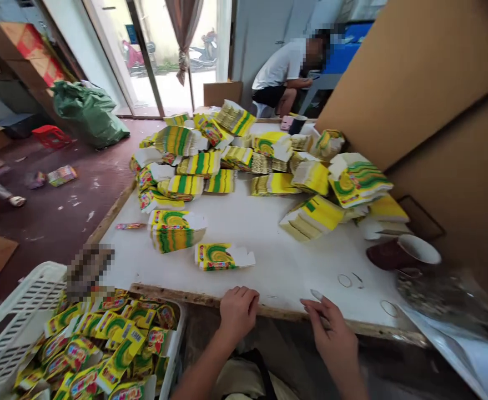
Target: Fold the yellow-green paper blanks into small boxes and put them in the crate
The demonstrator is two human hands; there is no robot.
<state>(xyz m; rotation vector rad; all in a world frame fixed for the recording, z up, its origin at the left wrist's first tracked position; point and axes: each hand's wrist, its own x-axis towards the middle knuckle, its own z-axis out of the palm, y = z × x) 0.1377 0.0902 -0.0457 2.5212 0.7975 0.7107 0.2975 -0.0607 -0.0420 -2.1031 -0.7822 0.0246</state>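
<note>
My left hand (239, 308) rests at the front edge of the white table (264, 266), its fingers curled in and nothing showing in them. To the right, my right hand (331, 325) hovers by the same edge with its fingers apart, and one fingertip has a pale covering. Just beyond my left hand lies a small pile of flattened yellow-green cartons (216, 256), white flaps pointing right. Behind it on the left is a taller stack of flat cartons (172, 230). Neither hand touches these cartons.
Many carton bundles (200, 164) cover the table's far half. A white basket (23, 311) of formed cartons (114, 328) stands at lower left. A dark red mug (393, 254) and rubber bands (344, 280) lie right. Tall cardboard (414, 72) flanks the table; another person (279, 69) sits behind.
</note>
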